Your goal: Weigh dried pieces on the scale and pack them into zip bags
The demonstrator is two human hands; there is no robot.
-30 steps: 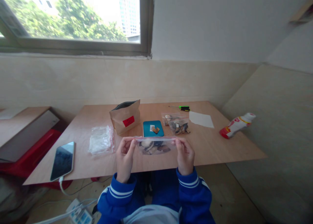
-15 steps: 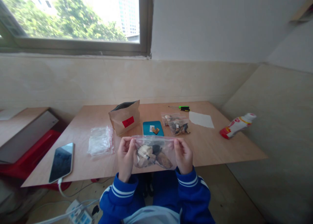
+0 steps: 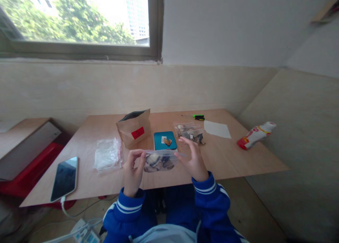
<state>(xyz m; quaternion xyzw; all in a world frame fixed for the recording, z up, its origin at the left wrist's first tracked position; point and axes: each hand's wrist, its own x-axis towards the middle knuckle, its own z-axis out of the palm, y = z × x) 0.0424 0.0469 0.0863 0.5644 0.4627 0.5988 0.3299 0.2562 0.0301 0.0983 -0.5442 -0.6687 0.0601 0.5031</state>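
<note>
A clear zip bag (image 3: 159, 162) with pale, brown and dark dried pieces hangs above the table's front edge. My left hand (image 3: 134, 169) pinches its upper left corner between thumb and fingers. At the other end, my right hand (image 3: 193, 158) has its fingers spread, with the thumb at the bag's right corner; whether it touches is hard to tell. Just beyond the bag lies a teal square pad (image 3: 158, 137) with a white label and a brown dried piece (image 3: 167, 141) on it. Two filled zip bags (image 3: 191, 132) lie behind my right hand.
An open kraft pouch (image 3: 132, 131) stands left of the pad, near a stack of clear bags (image 3: 107, 154). A phone (image 3: 65, 179) with a cable lies front left. Screwdrivers (image 3: 198, 117), white paper (image 3: 217, 129) and a tilted red-white bottle (image 3: 255, 135) are toward the right.
My right hand has opened from its pinch on the bag's right corner, its fingers now raised and spread. The bag has tilted and looks shorter, still held by my left hand.
</note>
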